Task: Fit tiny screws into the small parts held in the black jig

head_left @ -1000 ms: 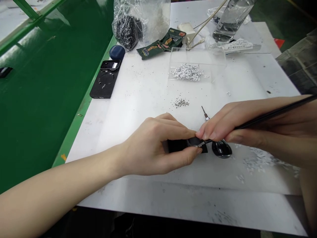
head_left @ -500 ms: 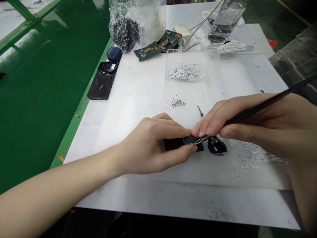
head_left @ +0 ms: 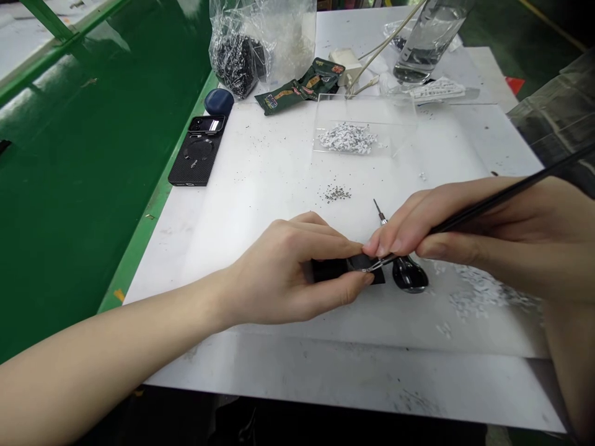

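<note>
With thumb and fingers, my left hand [head_left: 302, 269] grips the sides of a small black block [head_left: 328, 270] on the work surface. A dark rounded piece sits at the block's right end, partly covered by my fingers. My right hand [head_left: 469, 232] holds long black tweezers [head_left: 493, 201], whose bright metal tips touch down at that piece by my left thumb. Anything tiny between the tips is too small to make out. Just right of the block lies a small screwdriver [head_left: 409, 274] with a black bulb handle, its shaft partly hidden by my right fingers.
Tiny metal parts [head_left: 337, 193] lie in a loose pile beyond my hands. Small white pieces fill part of a clear tray [head_left: 318, 133]; more white pieces [head_left: 483, 294] lie under my right hand. A phone [head_left: 195, 152], green packets [head_left: 283, 97], plastic bag [head_left: 288, 43] and water glass [head_left: 421, 56] stand farther back.
The whole view has shifted slightly, so everything appears a little farther right. The tweezer tips stay at the dark piece, tilted a little differently; both hands keep their hold.
</note>
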`<move>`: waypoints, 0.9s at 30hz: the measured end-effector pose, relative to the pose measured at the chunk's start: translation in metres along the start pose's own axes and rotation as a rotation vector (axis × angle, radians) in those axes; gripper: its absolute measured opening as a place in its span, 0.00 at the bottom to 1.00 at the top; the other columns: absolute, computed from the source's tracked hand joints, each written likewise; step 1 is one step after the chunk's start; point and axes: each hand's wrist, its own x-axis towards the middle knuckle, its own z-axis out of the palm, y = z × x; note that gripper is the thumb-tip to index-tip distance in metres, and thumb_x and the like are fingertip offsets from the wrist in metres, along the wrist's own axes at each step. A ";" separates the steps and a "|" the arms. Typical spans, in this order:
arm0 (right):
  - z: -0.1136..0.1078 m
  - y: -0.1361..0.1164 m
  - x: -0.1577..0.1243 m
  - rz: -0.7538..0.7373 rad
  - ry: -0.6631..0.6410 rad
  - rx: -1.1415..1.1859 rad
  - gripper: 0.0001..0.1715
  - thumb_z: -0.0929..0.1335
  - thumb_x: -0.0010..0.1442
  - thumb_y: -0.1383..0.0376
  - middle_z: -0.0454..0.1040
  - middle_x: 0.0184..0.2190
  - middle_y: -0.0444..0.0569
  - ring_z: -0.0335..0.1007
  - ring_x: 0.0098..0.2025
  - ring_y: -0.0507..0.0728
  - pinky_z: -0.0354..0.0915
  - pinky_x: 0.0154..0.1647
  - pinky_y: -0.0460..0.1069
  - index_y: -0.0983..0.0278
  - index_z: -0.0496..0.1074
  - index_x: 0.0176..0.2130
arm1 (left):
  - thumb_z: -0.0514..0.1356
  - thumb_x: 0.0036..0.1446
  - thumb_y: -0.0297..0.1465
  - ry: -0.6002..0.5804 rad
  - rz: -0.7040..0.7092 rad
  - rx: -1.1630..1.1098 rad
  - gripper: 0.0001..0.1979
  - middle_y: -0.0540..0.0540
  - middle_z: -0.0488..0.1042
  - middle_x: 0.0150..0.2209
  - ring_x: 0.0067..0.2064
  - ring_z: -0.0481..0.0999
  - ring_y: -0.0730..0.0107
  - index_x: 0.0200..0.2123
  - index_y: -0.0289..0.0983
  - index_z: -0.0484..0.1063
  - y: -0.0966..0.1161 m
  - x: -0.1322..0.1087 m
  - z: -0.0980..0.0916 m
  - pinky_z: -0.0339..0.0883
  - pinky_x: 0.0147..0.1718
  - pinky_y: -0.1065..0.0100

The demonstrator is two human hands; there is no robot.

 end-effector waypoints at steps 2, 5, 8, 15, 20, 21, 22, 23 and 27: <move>0.000 0.000 0.001 0.005 0.003 0.001 0.09 0.72 0.60 0.65 0.82 0.37 0.46 0.79 0.41 0.61 0.74 0.29 0.50 0.51 0.81 0.39 | 0.62 0.62 0.28 0.003 0.000 0.006 0.05 0.44 0.82 0.32 0.32 0.79 0.70 0.36 0.33 0.78 0.000 0.000 0.000 0.72 0.40 0.65; 0.001 0.000 0.000 0.007 0.007 -0.010 0.09 0.72 0.60 0.66 0.82 0.37 0.46 0.79 0.42 0.61 0.74 0.30 0.50 0.51 0.81 0.40 | 0.62 0.62 0.28 0.003 0.003 0.005 0.06 0.43 0.82 0.33 0.33 0.80 0.70 0.34 0.32 0.78 0.000 0.000 0.000 0.72 0.40 0.65; 0.001 0.001 0.000 0.001 -0.002 -0.016 0.10 0.72 0.60 0.66 0.82 0.38 0.46 0.79 0.42 0.62 0.73 0.30 0.50 0.52 0.80 0.41 | 0.62 0.62 0.28 0.000 0.006 0.003 0.06 0.43 0.82 0.33 0.33 0.79 0.70 0.33 0.32 0.77 -0.001 0.000 0.000 0.72 0.40 0.66; -0.001 -0.001 -0.002 0.001 0.003 -0.035 0.09 0.72 0.60 0.64 0.81 0.37 0.46 0.79 0.42 0.62 0.74 0.30 0.51 0.51 0.80 0.41 | 0.62 0.62 0.28 -0.002 -0.010 0.001 0.05 0.45 0.82 0.31 0.31 0.78 0.71 0.35 0.33 0.77 0.000 0.000 0.000 0.72 0.40 0.66; 0.001 -0.001 -0.003 0.010 0.006 -0.043 0.09 0.72 0.60 0.64 0.81 0.38 0.47 0.79 0.42 0.62 0.75 0.33 0.52 0.52 0.80 0.41 | 0.61 0.62 0.28 -0.006 -0.008 -0.006 0.06 0.44 0.82 0.32 0.31 0.78 0.71 0.36 0.32 0.78 0.000 0.000 0.000 0.72 0.40 0.66; 0.002 0.000 -0.003 0.011 0.005 -0.038 0.08 0.72 0.60 0.64 0.81 0.38 0.47 0.79 0.42 0.63 0.75 0.34 0.53 0.52 0.80 0.41 | 0.61 0.62 0.27 -0.009 -0.006 -0.009 0.06 0.44 0.82 0.32 0.31 0.78 0.71 0.36 0.32 0.78 0.000 0.000 0.000 0.72 0.40 0.66; 0.002 0.001 -0.003 0.011 0.011 -0.032 0.08 0.72 0.60 0.64 0.81 0.38 0.47 0.79 0.42 0.63 0.75 0.34 0.53 0.52 0.80 0.40 | 0.61 0.63 0.27 -0.011 -0.002 -0.012 0.06 0.44 0.82 0.32 0.32 0.78 0.71 0.36 0.31 0.78 0.000 0.000 0.000 0.72 0.40 0.66; 0.003 0.002 -0.003 0.010 0.018 -0.027 0.08 0.72 0.60 0.64 0.81 0.37 0.48 0.79 0.42 0.63 0.75 0.34 0.53 0.52 0.81 0.40 | 0.61 0.63 0.27 -0.012 0.001 -0.015 0.06 0.43 0.82 0.32 0.32 0.78 0.71 0.36 0.31 0.78 0.000 0.000 0.000 0.72 0.40 0.66; 0.001 0.003 -0.003 0.006 0.020 -0.020 0.09 0.72 0.60 0.65 0.81 0.38 0.47 0.79 0.42 0.63 0.75 0.32 0.52 0.52 0.80 0.41 | 0.61 0.62 0.28 -0.007 0.005 -0.006 0.06 0.44 0.81 0.31 0.32 0.79 0.70 0.35 0.33 0.78 0.000 0.000 0.000 0.72 0.40 0.66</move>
